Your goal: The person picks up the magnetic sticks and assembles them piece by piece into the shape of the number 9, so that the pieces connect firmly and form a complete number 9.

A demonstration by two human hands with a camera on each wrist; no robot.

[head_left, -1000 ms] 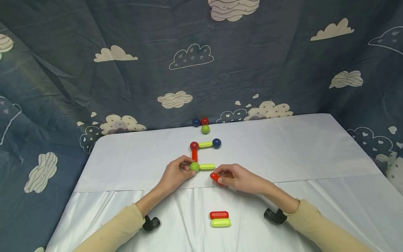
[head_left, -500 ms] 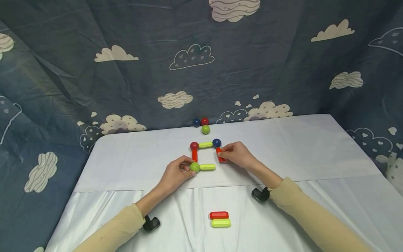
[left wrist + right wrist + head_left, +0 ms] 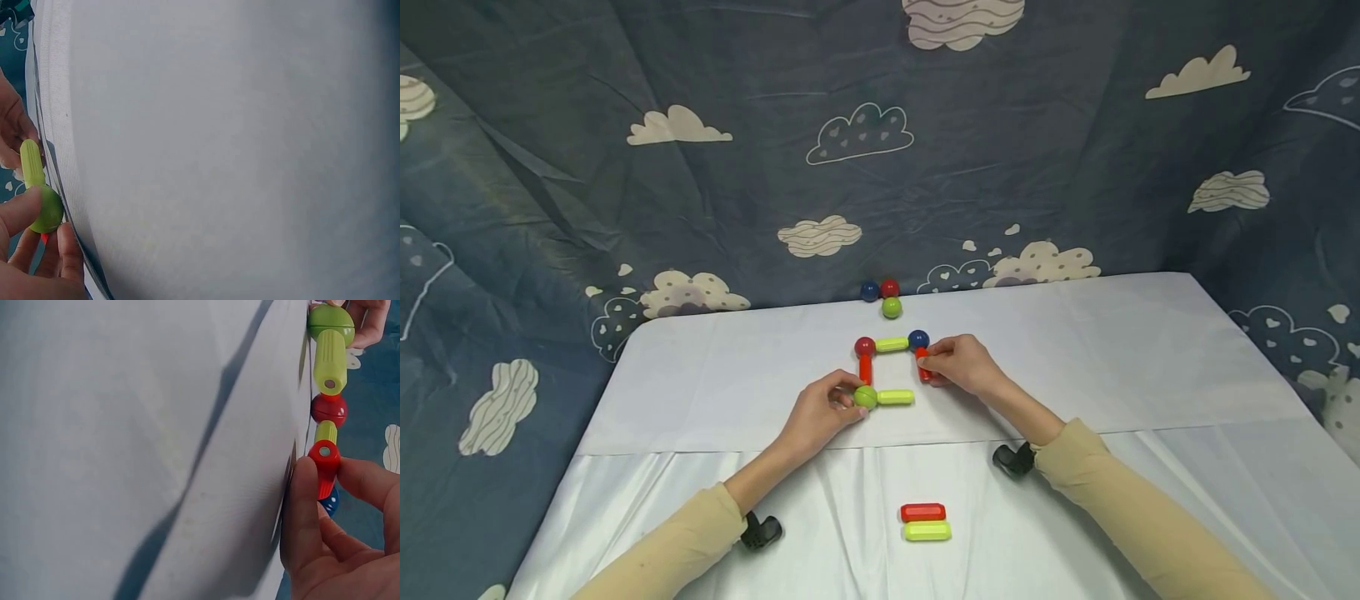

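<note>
My left hand [image 3: 822, 410] pinches a green ball [image 3: 50, 212] between thumb and fingers. From that ball a yellow-green rod [image 3: 896, 397] points right, its other end free. A red rod [image 3: 866, 369] runs from the green ball back to a red ball [image 3: 865, 347]. Another yellow-green rod [image 3: 892, 344] joins the red ball to a blue ball [image 3: 918, 339]. My right hand [image 3: 964, 364] pinches a second red rod [image 3: 325, 469]. Its far end meets the blue ball; its near end, with a round metal tip, stands apart from the front yellow-green rod.
At the back of the white-covered table [image 3: 715, 383] sit a loose blue ball [image 3: 869, 290], red ball [image 3: 890, 287] and green ball [image 3: 891, 307]. A red rod [image 3: 922, 512] and a yellow-green rod [image 3: 927, 531] lie side by side nearer me. A dark cloud-print curtain [image 3: 745, 183] hangs behind.
My right hand has carried the red rod away from me, up to the blue ball, and turned it more in line with the left red rod. My left hand stays on the green ball.
</note>
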